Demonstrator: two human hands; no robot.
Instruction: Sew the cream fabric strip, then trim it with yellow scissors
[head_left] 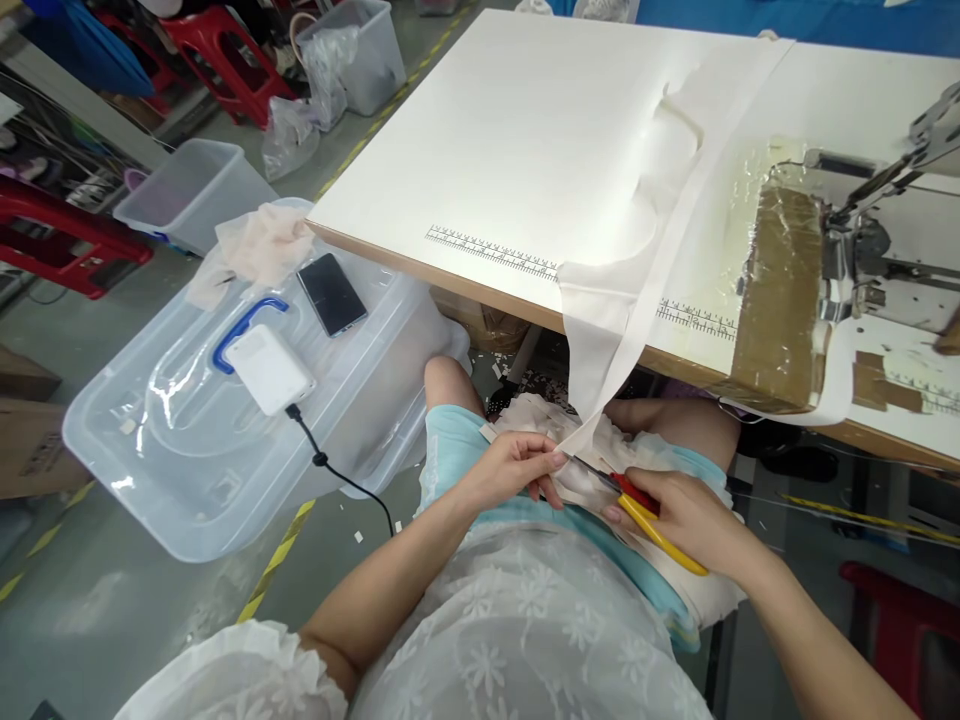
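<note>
My left hand (523, 466) pinches the lower end of a long cream fabric strip (600, 340) over my lap. The strip runs up across the table's front edge and along the tabletop, with a wavy cut edge on its left. In my right hand (675, 515) is a pair of scissors (649, 520) with red and yellow handles. Its dark blades point left and meet the fabric close to my left fingertips. How far apart the blades are, I cannot tell. More cream fabric (536, 420) lies bunched on my lap.
A white table (480, 130) with printed rulers carries a sewing machine (870, 250) at right. On the left, a lidded plastic box (180, 440) holds a phone (331, 293), a white power bank (270, 368) with a cable, and sheer fabric (266, 245). Red stools (225, 60) stand beyond.
</note>
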